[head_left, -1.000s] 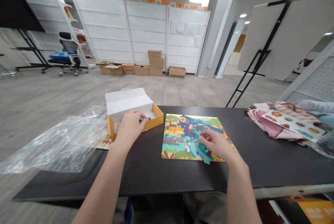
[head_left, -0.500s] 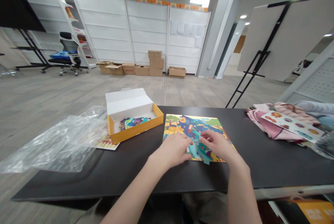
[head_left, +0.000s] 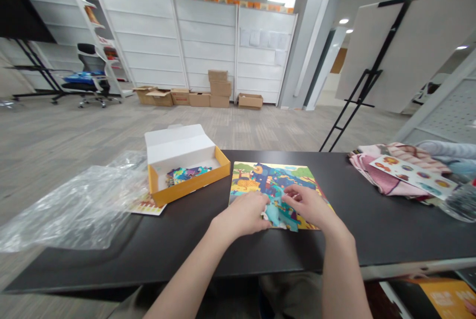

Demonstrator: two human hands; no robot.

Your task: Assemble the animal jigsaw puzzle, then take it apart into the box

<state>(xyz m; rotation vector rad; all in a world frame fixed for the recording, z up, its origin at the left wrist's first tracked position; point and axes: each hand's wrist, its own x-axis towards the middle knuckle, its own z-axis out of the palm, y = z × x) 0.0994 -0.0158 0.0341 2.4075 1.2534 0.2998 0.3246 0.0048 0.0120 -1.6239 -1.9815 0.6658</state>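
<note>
We are leaning over the black table (head_left: 208, 254) with both hands working at the near edge of the colourful puzzle board (head_left: 273, 185), which is lying flat just right of the table's middle. Our left hand (head_left: 243, 216) is resting knuckles up at the board's lower left part, fingers curled and pressing together on the loose blue puzzle pieces (head_left: 278, 215), and our right hand (head_left: 310, 206) is sitting just beside it on the right, fingertips pinching the same blue cluster from the other side. So the pieces are lying right between the two hands, touching both, on the board's near edge. Off to the left, well apart from the hands, the yellow box (head_left: 188, 172) is standing open with its white lid tipped back and more puzzle pieces lying inside. A crumpled clear plastic wrap (head_left: 78, 205) is spilling over the table's left end, and folded pink cloths (head_left: 390, 175) with a sticker sheet (head_left: 414, 174) on top are lying at the far right.
</note>
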